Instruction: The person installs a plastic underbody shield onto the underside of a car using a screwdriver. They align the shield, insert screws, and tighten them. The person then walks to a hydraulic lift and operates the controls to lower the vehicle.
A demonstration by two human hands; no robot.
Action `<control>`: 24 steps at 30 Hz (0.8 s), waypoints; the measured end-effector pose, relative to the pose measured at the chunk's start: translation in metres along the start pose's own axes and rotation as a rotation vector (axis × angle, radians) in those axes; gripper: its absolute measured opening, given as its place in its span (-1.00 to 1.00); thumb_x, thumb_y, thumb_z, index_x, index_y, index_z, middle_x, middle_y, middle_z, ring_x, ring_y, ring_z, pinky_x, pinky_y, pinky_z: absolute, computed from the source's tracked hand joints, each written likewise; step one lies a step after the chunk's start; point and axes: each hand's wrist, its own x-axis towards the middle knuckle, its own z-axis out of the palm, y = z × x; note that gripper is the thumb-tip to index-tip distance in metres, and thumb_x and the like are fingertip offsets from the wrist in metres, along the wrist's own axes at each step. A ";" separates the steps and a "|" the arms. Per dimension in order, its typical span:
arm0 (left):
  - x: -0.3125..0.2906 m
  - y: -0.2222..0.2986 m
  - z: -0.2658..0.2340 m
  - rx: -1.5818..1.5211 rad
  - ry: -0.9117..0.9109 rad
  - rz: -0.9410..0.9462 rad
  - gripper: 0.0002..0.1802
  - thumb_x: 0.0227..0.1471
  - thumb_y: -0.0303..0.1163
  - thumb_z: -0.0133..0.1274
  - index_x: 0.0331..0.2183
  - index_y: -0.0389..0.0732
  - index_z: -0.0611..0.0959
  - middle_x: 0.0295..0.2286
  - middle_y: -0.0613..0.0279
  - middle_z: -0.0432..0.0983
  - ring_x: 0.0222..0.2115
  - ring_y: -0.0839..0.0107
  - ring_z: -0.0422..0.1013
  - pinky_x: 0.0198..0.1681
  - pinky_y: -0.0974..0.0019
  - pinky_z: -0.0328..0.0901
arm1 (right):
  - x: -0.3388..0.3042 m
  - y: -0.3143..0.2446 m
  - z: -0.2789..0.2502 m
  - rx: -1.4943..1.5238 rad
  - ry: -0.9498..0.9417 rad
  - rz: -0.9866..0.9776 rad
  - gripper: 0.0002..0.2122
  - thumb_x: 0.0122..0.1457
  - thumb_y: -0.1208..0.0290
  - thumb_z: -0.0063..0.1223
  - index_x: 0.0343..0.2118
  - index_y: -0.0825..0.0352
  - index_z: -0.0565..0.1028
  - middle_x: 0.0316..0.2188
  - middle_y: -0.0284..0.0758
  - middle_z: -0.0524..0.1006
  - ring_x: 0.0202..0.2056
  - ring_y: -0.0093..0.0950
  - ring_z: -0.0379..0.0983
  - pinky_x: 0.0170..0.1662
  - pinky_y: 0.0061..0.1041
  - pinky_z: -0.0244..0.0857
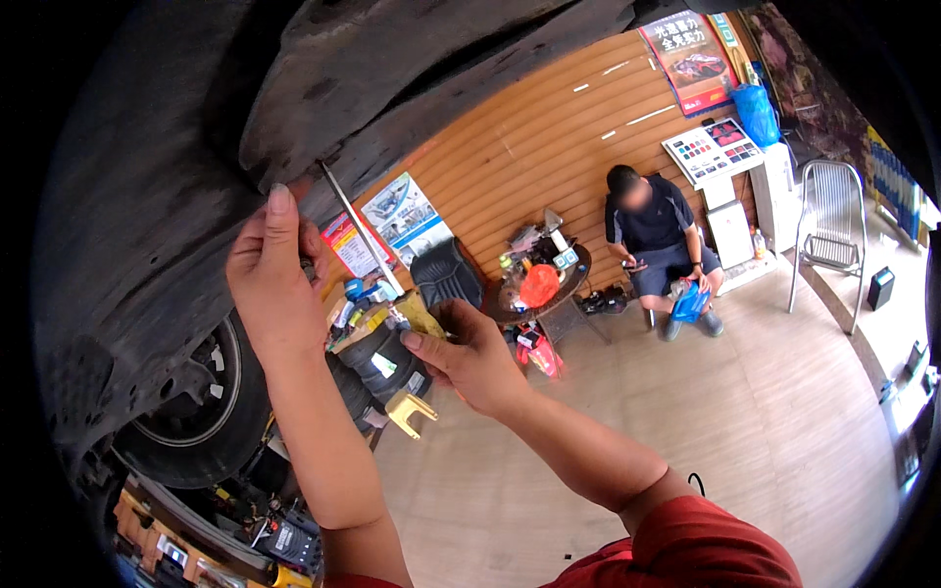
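Note:
Overhead at the left spreads the dark, dirty underside panel (333, 78) of a vehicle. My left hand (279, 255) is raised to its lower edge, thumb up and fingers curled closed; what they pinch, if anything, is hidden. My right hand (475, 358), lower and to the right, is closed with thumb against fingers around the near end of a long, thin metal-shafted tool (361, 227). The shaft slants up to the left, its far tip at the panel's edge beside my left fingers. The tool's grip is mostly covered by my hand.
A wheel (201, 392) hangs below the panel at left. Stacked tyres (377, 363) and a small yellow stool (410, 414) stand behind my hands. Farther off are a cluttered round table (578, 269), a seated person (652, 230) and a metal chair (831, 230).

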 end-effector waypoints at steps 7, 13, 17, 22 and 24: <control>0.000 0.003 0.008 -0.083 0.021 -0.007 -0.60 0.08 -0.13 0.07 -0.34 -0.35 0.59 -0.72 0.42 0.26 -0.75 0.68 0.13 -0.70 0.56 -0.01 | 0.009 0.001 -0.010 0.044 -0.065 0.119 -0.64 0.22 0.12 -0.04 -0.18 0.39 0.44 -0.56 -0.46 0.40 -0.60 -0.71 0.25 -0.61 -0.70 0.11; 0.002 0.001 0.008 -0.075 0.089 0.013 -0.63 0.09 -0.14 0.07 -0.40 -0.32 0.59 -0.74 0.44 0.26 -0.75 0.69 0.15 -0.71 0.58 0.00 | 0.005 0.001 -0.011 -0.239 0.047 -0.227 -0.77 0.19 0.40 0.03 -0.19 0.43 0.35 -0.52 -0.39 0.42 -0.62 -0.69 0.24 -0.62 -0.68 0.08; 0.006 0.001 0.008 -0.083 0.030 0.004 -0.59 0.09 -0.11 0.05 -0.29 -0.32 0.56 -0.70 0.38 0.26 -0.74 0.63 0.14 -0.73 0.55 -0.01 | 0.009 -0.002 -0.019 -0.081 0.002 -0.128 -0.73 0.20 0.28 0.04 -0.26 0.44 0.43 -0.61 -0.42 0.42 -0.61 -0.71 0.27 -0.57 -0.68 0.13; 0.004 0.001 0.014 -0.122 0.095 0.003 -0.61 0.09 -0.11 0.05 -0.32 -0.30 0.56 -0.70 0.39 0.24 -0.74 0.63 0.12 -0.73 0.54 -0.04 | 0.006 -0.003 -0.016 0.068 -0.072 0.044 -0.70 0.25 0.22 -0.09 -0.26 0.43 0.43 -0.57 -0.39 0.44 -0.59 -0.67 0.31 -0.56 -0.67 0.16; 0.002 0.002 0.015 -0.119 0.084 -0.008 -0.62 0.09 -0.12 0.05 -0.32 -0.30 0.56 -0.69 0.39 0.24 -0.74 0.63 0.12 -0.73 0.54 -0.05 | 0.007 0.001 -0.017 -0.177 0.039 -0.177 -0.76 0.24 0.30 -0.04 -0.25 0.43 0.40 -0.53 -0.37 0.46 -0.57 -0.64 0.32 -0.55 -0.65 0.17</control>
